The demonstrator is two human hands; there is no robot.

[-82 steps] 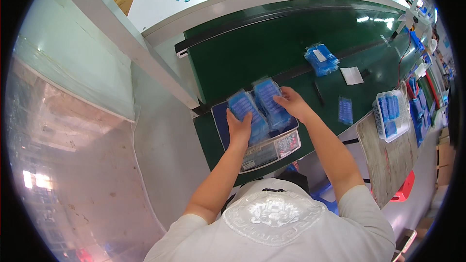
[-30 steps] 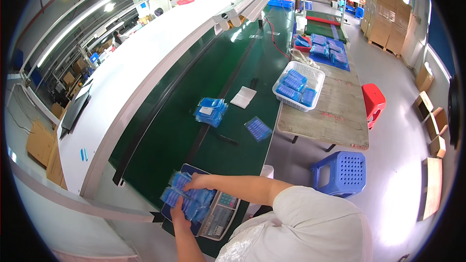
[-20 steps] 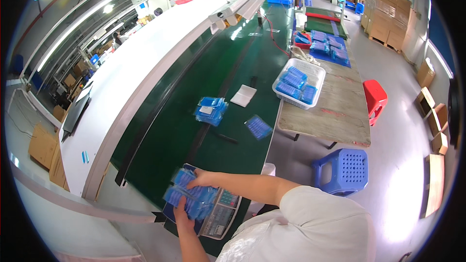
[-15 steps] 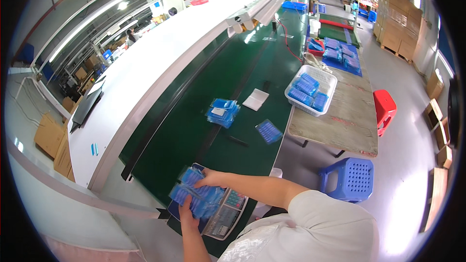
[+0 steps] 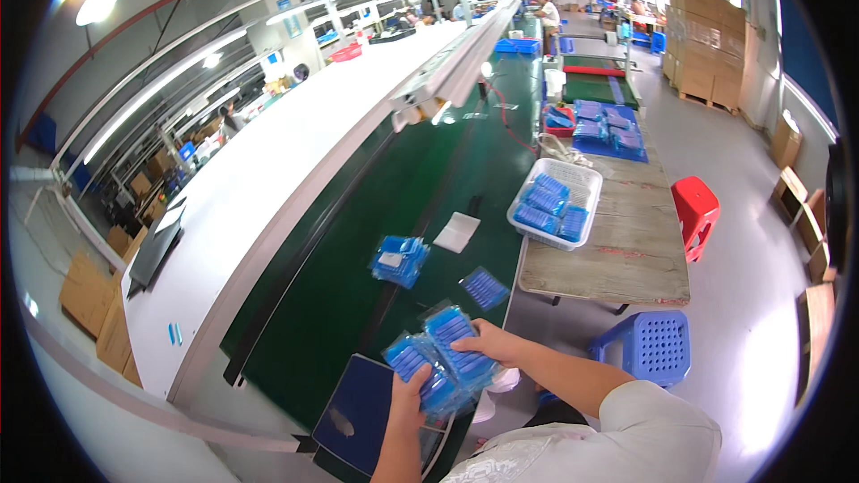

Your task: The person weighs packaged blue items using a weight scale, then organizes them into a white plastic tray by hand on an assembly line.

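Note:
Both hands hold clear plastic packets of blue strip-like items, raised above the near end of the green belt table. My left hand [image 5: 409,395] is closed on the left bunch of packets [image 5: 413,360], thumb on top. My right hand [image 5: 492,343] grips the right bunch of packets [image 5: 447,329], tilted against the first; their lower ends overlap. Below and to the left lies the dark blue pan of a weighing scale [image 5: 353,425], with nothing on it. The packets and my left arm mostly hide its keypad. Farther up the belt are a stack of similar packets [image 5: 407,273] and a single packet [image 5: 484,288].
A small white pad [image 5: 457,232] lies on the green belt [image 5: 313,322]. To the right, a white basket [image 5: 586,181] of packets stands on a wooden table [image 5: 617,268], with more packets on a blue sheet [image 5: 617,154]. Blue [image 5: 658,349] and red [image 5: 693,206] stools stand nearby.
Both hands have lifted the packets off the scale and moved them right, leaving its pan exposed. The packets are now spread into two bunches. The view has shifted slightly.

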